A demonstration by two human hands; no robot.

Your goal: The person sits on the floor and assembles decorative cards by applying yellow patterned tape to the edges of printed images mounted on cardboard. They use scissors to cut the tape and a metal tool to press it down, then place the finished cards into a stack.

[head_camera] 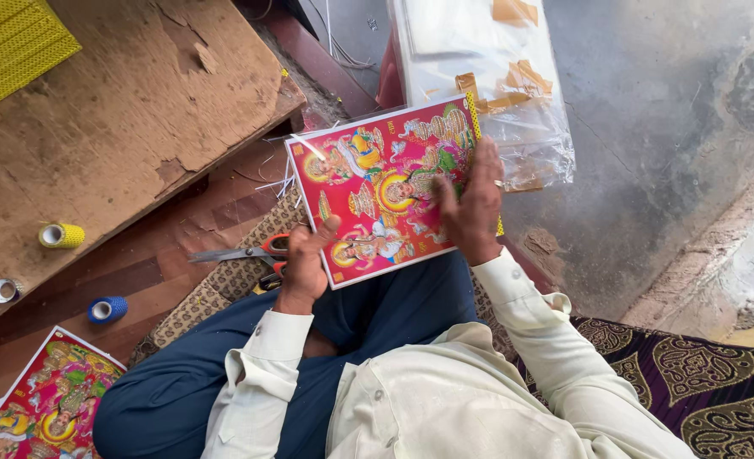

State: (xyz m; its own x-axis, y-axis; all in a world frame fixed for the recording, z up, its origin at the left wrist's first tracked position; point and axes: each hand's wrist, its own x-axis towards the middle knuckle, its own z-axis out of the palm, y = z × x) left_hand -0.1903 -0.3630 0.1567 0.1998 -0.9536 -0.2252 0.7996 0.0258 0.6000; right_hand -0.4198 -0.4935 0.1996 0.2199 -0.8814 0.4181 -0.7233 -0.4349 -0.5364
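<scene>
Holding the print [383, 183] over your lap, your left hand [303, 265] pinched its lower edge; right hand [472, 204] lay open, flat. You needed even pressure, avoiding creases.

Single head view, looking steeply down, close over lap and picture [385, 191]; floor fills the rest.
</scene>
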